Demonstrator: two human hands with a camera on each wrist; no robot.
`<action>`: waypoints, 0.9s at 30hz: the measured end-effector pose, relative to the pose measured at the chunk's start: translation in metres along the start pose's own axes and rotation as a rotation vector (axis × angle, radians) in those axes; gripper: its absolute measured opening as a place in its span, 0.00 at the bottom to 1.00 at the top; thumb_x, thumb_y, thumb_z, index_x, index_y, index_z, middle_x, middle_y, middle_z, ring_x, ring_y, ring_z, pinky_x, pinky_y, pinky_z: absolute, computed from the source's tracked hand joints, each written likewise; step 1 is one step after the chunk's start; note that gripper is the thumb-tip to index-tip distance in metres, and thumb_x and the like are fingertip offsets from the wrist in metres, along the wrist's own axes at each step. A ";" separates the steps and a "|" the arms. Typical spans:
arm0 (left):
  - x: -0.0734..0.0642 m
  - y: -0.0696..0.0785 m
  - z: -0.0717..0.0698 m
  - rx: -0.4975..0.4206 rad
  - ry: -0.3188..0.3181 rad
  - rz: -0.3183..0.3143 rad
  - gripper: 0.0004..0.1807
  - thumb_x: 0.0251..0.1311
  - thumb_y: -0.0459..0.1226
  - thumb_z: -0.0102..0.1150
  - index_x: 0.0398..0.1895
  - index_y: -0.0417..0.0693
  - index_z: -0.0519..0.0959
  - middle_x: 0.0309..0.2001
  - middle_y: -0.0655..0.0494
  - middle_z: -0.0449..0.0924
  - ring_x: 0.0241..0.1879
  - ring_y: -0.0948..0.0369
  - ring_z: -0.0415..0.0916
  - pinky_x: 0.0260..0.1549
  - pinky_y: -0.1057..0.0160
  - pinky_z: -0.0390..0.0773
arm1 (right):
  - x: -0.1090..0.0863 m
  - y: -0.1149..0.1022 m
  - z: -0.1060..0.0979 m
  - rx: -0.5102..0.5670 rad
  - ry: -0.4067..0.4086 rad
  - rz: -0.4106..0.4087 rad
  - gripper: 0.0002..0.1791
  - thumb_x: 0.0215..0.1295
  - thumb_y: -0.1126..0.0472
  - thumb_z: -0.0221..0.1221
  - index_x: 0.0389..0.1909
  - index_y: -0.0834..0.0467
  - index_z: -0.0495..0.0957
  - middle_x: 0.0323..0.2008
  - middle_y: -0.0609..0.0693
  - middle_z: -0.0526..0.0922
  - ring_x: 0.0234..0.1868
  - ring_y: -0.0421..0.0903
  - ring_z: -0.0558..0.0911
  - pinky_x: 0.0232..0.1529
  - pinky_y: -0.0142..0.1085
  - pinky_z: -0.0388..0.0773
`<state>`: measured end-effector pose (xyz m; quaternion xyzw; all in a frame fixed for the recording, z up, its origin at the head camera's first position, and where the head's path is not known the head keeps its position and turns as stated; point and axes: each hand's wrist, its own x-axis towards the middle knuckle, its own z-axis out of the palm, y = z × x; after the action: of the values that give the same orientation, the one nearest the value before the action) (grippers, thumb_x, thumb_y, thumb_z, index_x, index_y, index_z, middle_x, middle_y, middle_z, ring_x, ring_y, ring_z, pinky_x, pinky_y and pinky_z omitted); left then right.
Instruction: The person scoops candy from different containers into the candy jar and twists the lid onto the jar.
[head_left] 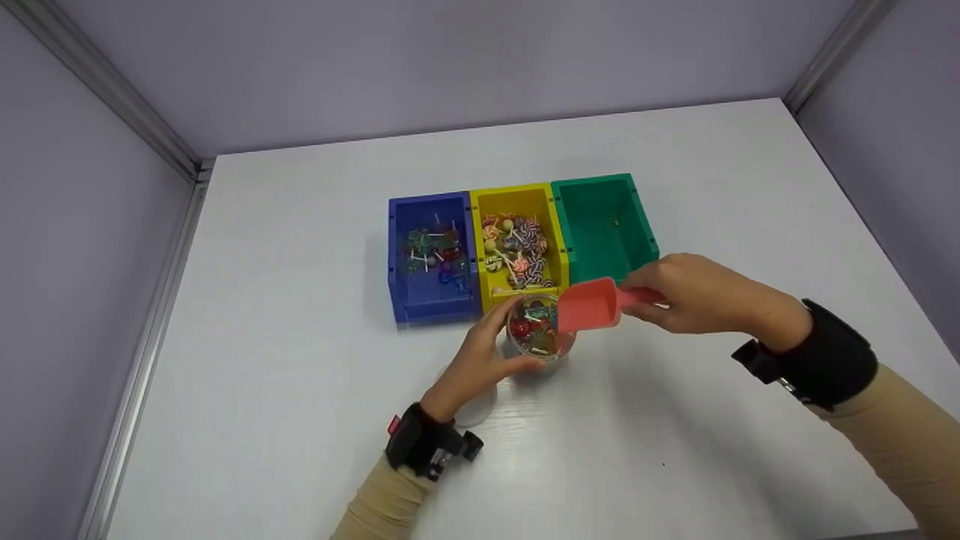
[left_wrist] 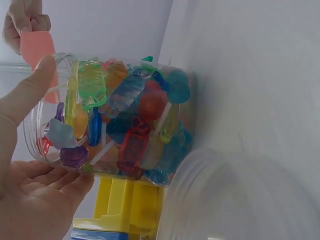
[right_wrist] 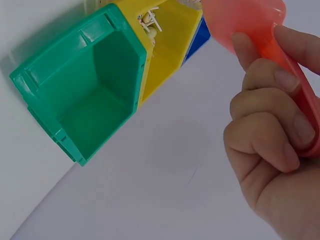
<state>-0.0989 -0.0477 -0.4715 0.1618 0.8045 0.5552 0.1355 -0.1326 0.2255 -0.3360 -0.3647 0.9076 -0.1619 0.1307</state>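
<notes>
A clear jar (left_wrist: 135,120) packed with colourful translucent candies and white-stick lollipops stands on the table. My left hand (head_left: 480,364) grips it near the mouth, thumb on one side and fingers on the other. The fingers of my right hand (right_wrist: 270,115) are curled round the handle of a pink-red scoop (head_left: 590,304). In the head view the scoop's blade lies over the right part of the jar's mouth; whether they touch I cannot tell. No candy shows in the scoop. A clear round lid (left_wrist: 225,195) lies beside the jar, partly hidden under my left wrist in the head view.
Three joined bins stand behind the jar. The blue bin (head_left: 427,304) holds translucent candies, and the yellow bin (head_left: 517,196) holds striped candies and lollipops. The green bin (right_wrist: 100,120) shows just a tiny speck inside. Walls border the white table (head_left: 300,375) at back and sides.
</notes>
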 end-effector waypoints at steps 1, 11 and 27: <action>0.000 0.000 0.000 0.000 0.002 0.003 0.50 0.49 0.49 0.71 0.74 0.54 0.56 0.73 0.54 0.60 0.73 0.55 0.60 0.72 0.50 0.64 | 0.001 0.000 0.000 0.004 0.009 -0.001 0.08 0.62 0.59 0.63 0.38 0.59 0.83 0.20 0.46 0.80 0.20 0.35 0.68 0.25 0.24 0.70; 0.001 0.001 0.001 0.014 0.004 0.013 0.51 0.49 0.48 0.71 0.75 0.49 0.55 0.74 0.53 0.59 0.74 0.54 0.58 0.72 0.50 0.64 | 0.017 -0.001 0.025 0.084 -0.002 -0.045 0.07 0.65 0.58 0.60 0.36 0.58 0.83 0.22 0.47 0.80 0.21 0.34 0.69 0.26 0.24 0.72; -0.001 0.003 -0.002 0.075 0.016 0.005 0.53 0.48 0.51 0.71 0.75 0.49 0.54 0.75 0.51 0.57 0.75 0.53 0.56 0.72 0.48 0.64 | 0.018 -0.007 0.027 0.076 -0.009 -0.037 0.06 0.64 0.59 0.61 0.34 0.58 0.82 0.20 0.47 0.78 0.20 0.35 0.67 0.24 0.23 0.69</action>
<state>-0.0979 -0.0484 -0.4678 0.1642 0.8256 0.5260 0.1215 -0.1317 0.2028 -0.3598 -0.3770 0.8933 -0.1969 0.1453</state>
